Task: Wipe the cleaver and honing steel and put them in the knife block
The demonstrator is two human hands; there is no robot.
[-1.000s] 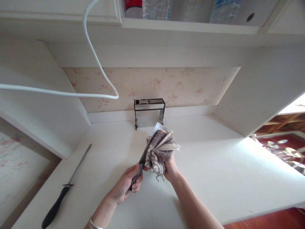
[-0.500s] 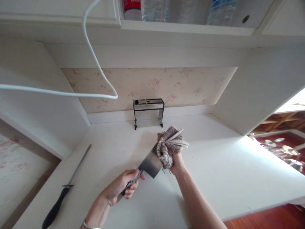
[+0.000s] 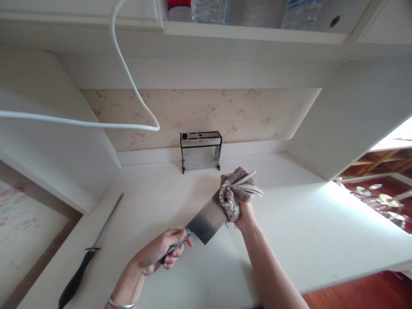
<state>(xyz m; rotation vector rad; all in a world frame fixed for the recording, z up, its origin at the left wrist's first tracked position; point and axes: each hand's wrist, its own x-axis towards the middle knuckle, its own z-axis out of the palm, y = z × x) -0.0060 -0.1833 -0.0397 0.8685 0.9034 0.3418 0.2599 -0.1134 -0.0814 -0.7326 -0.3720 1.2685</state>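
The left hand point(image 3: 161, 252) is closed round the black handle point(image 3: 174, 247) of a wide, silver metal knife point(image 3: 207, 219), over the white surface point(image 3: 296, 231). The right hand point(image 3: 246, 216) grips a bunched brown-and-cream cloth point(image 3: 237, 191) on the blade's far end. Best wipe slowly, keeping the cloth thick.

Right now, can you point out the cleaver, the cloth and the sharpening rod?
Cleaver point(image 3: 206, 219), head view, on the exposed blade.
Cloth point(image 3: 232, 196), head view, on its bunched middle.
Sharpening rod point(image 3: 93, 248), head view, on the guard between shaft and handle.
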